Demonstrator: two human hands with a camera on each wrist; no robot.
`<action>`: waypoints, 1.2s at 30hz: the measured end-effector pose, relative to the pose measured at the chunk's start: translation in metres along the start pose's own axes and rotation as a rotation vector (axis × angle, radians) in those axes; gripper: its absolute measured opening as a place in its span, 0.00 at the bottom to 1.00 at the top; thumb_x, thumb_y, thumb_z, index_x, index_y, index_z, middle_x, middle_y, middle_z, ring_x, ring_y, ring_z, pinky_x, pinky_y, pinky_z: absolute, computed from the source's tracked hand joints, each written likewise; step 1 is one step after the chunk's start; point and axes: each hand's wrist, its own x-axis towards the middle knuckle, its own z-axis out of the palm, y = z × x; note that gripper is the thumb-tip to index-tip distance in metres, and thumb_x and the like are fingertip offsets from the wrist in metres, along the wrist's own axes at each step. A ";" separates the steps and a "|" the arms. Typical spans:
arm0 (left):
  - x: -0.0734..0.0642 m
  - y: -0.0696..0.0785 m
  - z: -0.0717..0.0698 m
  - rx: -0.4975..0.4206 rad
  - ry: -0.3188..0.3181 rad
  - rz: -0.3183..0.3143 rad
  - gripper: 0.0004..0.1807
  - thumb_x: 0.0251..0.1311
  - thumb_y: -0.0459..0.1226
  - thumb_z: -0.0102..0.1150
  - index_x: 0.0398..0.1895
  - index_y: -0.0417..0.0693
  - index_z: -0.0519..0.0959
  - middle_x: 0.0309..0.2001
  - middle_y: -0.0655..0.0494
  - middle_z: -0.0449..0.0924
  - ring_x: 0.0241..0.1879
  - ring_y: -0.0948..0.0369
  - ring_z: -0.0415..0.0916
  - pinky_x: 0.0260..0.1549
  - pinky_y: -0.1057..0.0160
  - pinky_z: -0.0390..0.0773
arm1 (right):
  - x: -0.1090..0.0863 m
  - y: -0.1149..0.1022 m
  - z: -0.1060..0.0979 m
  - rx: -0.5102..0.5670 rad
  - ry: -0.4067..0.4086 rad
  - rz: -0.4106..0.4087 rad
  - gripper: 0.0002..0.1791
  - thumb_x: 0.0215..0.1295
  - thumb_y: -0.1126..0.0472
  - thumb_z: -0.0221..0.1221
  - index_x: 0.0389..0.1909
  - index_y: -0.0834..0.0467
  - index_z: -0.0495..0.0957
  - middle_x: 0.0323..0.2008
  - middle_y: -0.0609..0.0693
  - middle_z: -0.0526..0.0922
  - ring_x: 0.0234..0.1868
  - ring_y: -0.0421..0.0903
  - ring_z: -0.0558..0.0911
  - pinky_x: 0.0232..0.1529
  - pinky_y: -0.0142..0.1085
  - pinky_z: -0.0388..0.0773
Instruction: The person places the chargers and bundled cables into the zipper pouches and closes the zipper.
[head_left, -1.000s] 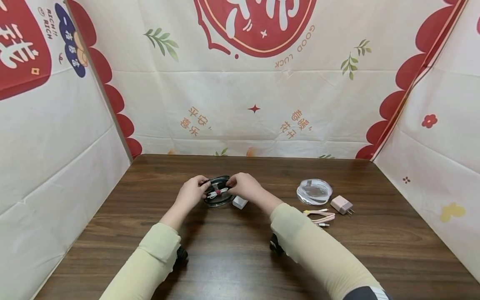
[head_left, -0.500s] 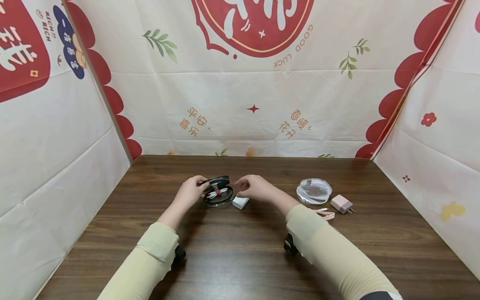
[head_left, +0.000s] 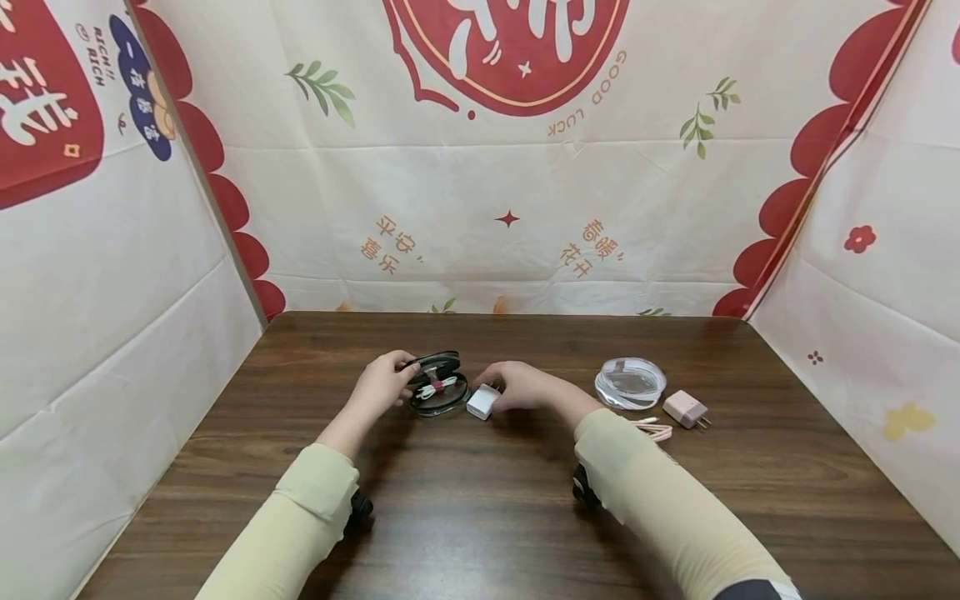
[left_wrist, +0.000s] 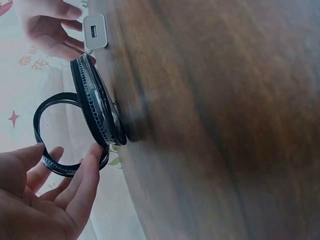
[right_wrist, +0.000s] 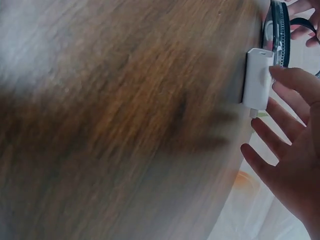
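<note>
Table (head_left: 465, 517) of brown wood, dark grain, slightly shiny. White cloth walls (head_left: 450, 183) at left, back, right; red scallops (head_left: 225, 200) along corners, green leaves (head_left: 322, 86), orange writing (head_left: 405, 241) on back.

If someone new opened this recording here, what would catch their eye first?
Probably the big red emblem at the top centre of the cloth backdrop in the head view. Next, mid-table, the left hand holds an open, black-rimmed round case, with the right hand at a white charger beside it. A pink charger stands out on the table's right side.
</note>
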 end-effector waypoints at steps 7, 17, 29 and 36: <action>-0.001 0.001 0.000 -0.001 -0.004 0.004 0.15 0.72 0.39 0.51 0.56 0.41 0.76 0.52 0.44 0.79 0.31 0.52 0.84 0.29 0.56 0.82 | 0.003 0.006 0.003 -0.095 0.008 -0.010 0.22 0.54 0.71 0.66 0.52 0.57 0.82 0.51 0.51 0.81 0.50 0.47 0.77 0.47 0.39 0.75; 0.000 -0.002 0.000 -0.007 -0.001 0.014 0.15 0.73 0.40 0.51 0.56 0.43 0.76 0.53 0.43 0.79 0.31 0.52 0.84 0.28 0.56 0.82 | 0.001 0.007 0.002 -0.062 0.003 0.026 0.17 0.55 0.64 0.71 0.46 0.57 0.83 0.46 0.48 0.82 0.46 0.44 0.77 0.49 0.40 0.74; -0.001 -0.003 -0.001 -0.028 -0.026 0.017 0.16 0.74 0.41 0.49 0.59 0.44 0.75 0.56 0.42 0.76 0.32 0.51 0.84 0.30 0.54 0.83 | -0.012 0.010 -0.003 -0.053 0.016 -0.009 0.16 0.57 0.63 0.70 0.47 0.58 0.83 0.45 0.48 0.82 0.46 0.44 0.79 0.48 0.39 0.76; -0.001 -0.002 0.001 -0.033 -0.026 0.007 0.15 0.73 0.41 0.50 0.57 0.46 0.76 0.55 0.44 0.77 0.32 0.51 0.84 0.28 0.55 0.82 | -0.017 0.005 -0.010 -0.017 0.086 -0.084 0.17 0.57 0.62 0.70 0.49 0.58 0.83 0.45 0.48 0.82 0.45 0.46 0.80 0.45 0.38 0.77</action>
